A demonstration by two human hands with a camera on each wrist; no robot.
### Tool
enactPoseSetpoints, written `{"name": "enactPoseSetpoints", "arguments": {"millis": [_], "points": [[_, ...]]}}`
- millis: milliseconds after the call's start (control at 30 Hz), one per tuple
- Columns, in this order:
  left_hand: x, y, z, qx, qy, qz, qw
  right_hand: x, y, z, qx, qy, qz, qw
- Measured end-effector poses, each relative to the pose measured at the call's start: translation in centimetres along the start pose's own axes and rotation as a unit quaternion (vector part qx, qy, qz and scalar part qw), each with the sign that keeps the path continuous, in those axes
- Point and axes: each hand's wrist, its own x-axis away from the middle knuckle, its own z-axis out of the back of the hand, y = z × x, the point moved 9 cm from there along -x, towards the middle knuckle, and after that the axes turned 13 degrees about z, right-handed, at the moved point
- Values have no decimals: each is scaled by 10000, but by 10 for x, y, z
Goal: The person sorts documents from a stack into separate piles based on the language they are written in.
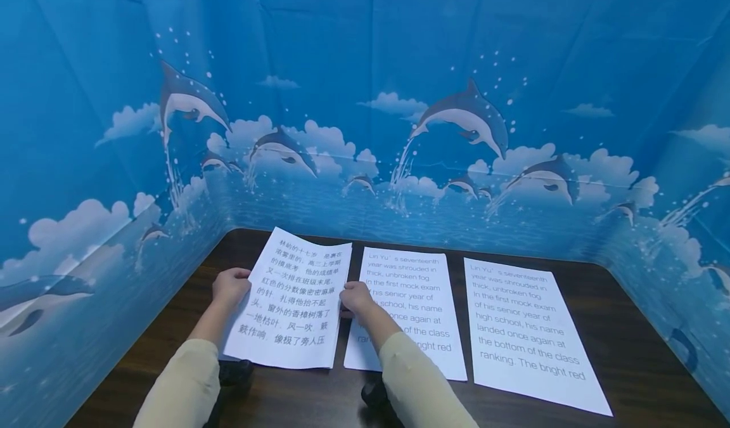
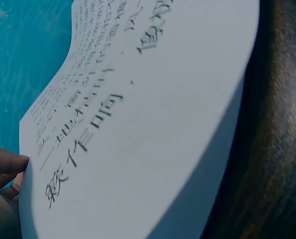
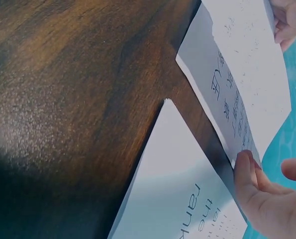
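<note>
A white sheet printed with large Chinese characters (image 1: pixel 288 295) lies at the left of the dark table, its surface bent into a curve. My left hand (image 1: pixel 230 286) pinches its left edge between thumb and fingers; in the left wrist view that side is raised. White paper also shows under its lower left corner. At the opposite edge is my right hand (image 1: pixel 358 298), fingertips (image 3: pixel 245 159) touching the paper and thumb (image 3: pixel 294 169) standing apart from it. The right forearm passes over a middle stack with English text (image 1: pixel 407 276), covering some of its words.
Farther right on the brown wooden table (image 1: pixel 616 333) lies another paper with the same English text (image 1: pixel 525 326). A blue curtain with dolphins (image 1: pixel 464 117) encloses the table at the back and sides.
</note>
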Motion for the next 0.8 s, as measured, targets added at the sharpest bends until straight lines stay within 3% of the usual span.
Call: {"name": "enactPoseSetpoints", "arguments": {"millis": [400,667,800], "points": [[-4,-5,1,-217,221,-98,9995,2,0,-5,-596,-371,-166,9974],[2,-3,2,-1101,123,-137,9937,6,-4,-2,-590,-259,-291,9975],[1,-3,2,-1202,91,-31,9927,6,-6,1,-541,-267,-272,9978]]}}
